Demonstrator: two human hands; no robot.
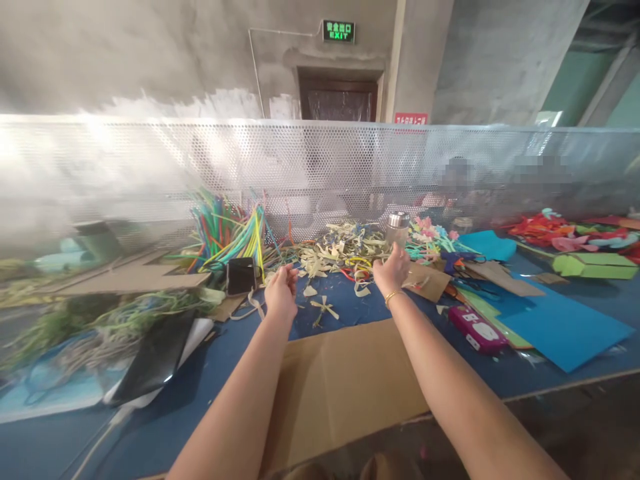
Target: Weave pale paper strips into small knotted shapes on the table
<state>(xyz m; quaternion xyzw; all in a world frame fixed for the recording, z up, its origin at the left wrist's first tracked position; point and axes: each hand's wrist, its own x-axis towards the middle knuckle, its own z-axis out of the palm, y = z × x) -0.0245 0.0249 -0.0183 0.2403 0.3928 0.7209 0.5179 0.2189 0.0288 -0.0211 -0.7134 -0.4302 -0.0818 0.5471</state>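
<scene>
My left hand (281, 291) is above the blue table with its fingers curled together. Whatever may be between them is too small to make out. To its right, my right hand (393, 271), a gold bracelet on the wrist, reaches forward with thumb and fingers apart. It is just in front of a clear bottle with a metal lid (399, 227); I see no grip on it. Pale leaf-like strips (333, 252) are heaped beyond both hands. A small star-shaped piece made of strips (325, 309) lies between them. Under my forearms is a flat cardboard sheet (345, 387).
A dark phone (241, 275) stands left, before colourful pipe cleaners (235, 230). Blue card sheets (565, 320) and a magenta box (477, 329) lie right. Green stems (120, 313) and a black sheet (155, 360) crowd the left. A perforated metal screen (340, 160) closes the back.
</scene>
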